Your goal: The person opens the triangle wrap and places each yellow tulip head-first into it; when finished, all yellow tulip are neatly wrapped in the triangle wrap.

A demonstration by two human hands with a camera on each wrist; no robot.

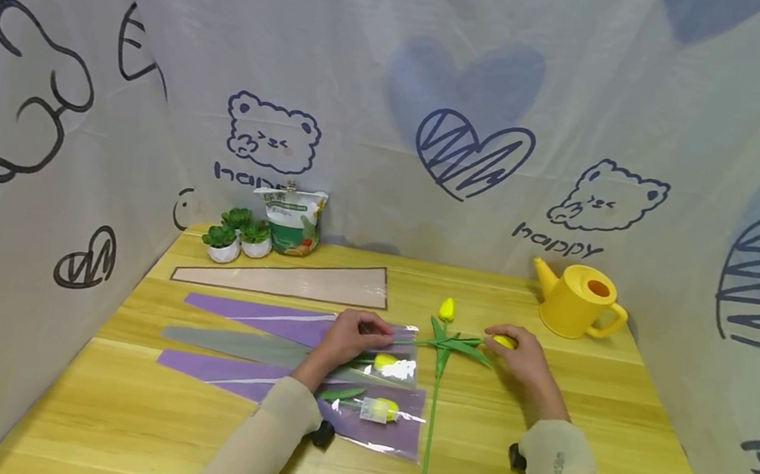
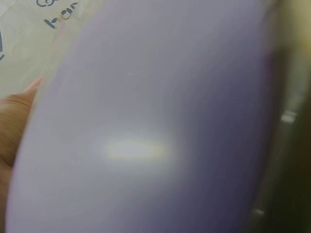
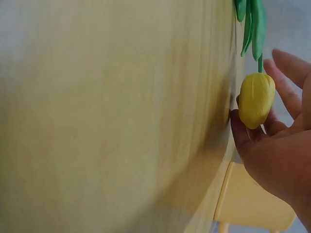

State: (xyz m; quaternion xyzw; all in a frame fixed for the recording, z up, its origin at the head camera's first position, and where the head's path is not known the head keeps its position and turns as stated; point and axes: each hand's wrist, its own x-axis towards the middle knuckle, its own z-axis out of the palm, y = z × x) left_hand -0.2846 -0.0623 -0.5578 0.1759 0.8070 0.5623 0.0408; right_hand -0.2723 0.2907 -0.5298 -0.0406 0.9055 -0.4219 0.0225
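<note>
My right hand (image 1: 522, 354) holds a yellow tulip (image 3: 257, 99) by its bud, fingers curled around the flower head. Its stem and green leaves run left toward my left hand (image 1: 359, 335), which pinches the mouth end of the farthest purple flower sleeve (image 1: 261, 313). Close to the left wrist camera, purple film (image 2: 141, 87) bulges and hides most of that hand. A second tulip (image 1: 447, 310) lies lengthwise on the table, crossing under the held one's leaves. Nearer me are a grey sleeve (image 1: 236, 344) and another purple sleeve (image 1: 240, 378), each with a yellow tulip inside.
A pale dark-edged sleeve (image 1: 292, 280) lies farther back on the wooden table (image 1: 509, 467). Potted succulents (image 1: 222, 245) and a clipped white-green bag (image 1: 294, 220) stand at the back left. A yellow watering can (image 1: 571, 303) stands back right, before the printed cloth wall.
</note>
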